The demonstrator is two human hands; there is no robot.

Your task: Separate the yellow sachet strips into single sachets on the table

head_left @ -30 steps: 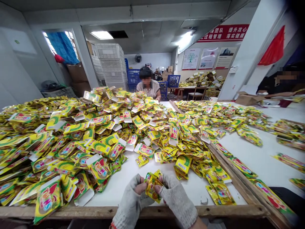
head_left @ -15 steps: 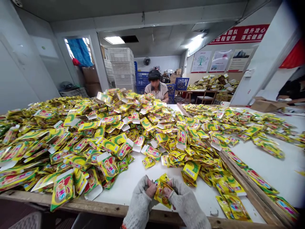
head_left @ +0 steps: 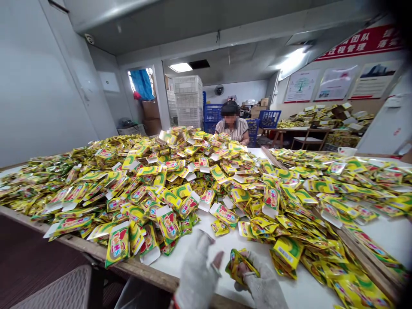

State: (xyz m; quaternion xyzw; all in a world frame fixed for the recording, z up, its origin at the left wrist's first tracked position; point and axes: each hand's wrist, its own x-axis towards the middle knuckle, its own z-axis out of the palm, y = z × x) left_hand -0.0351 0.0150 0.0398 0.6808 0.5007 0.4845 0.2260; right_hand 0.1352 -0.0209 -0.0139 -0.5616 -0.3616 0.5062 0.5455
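A grey-walled packing room with a white worktable edged in raw timber fills the view, and near its front edge sits the work in hand; the small bundle of glossy yellow foil sachets, crinkled and printed with red and green, now rests in the right hand alone, whose grey knitted fingerless glove curls shut round the bundle's lower end with the bare fingertips pinching it; half a second earlier both hands clasped that bundle between them, so the left hand has let go and lifted away to the left, its fingers spread loosely open and holding nothing, hovering just above the bare white patch of the surface; that parting suggests, as a judgement, that the gathered sachets are settled in one grip and the free hand is released for something else; the camera has also swung leftward since then, showing more of the left wall; the bundle looks thin, floppy and slippery, several sachets fanned unevenly; beyond it, from the middle of the table to its far edge, spreads a great heap of yellow printed cartons and sachets, flattened boxes with white flaps among them; at the far edge sits a person in a striped shirt; stacked white crates stand behind.
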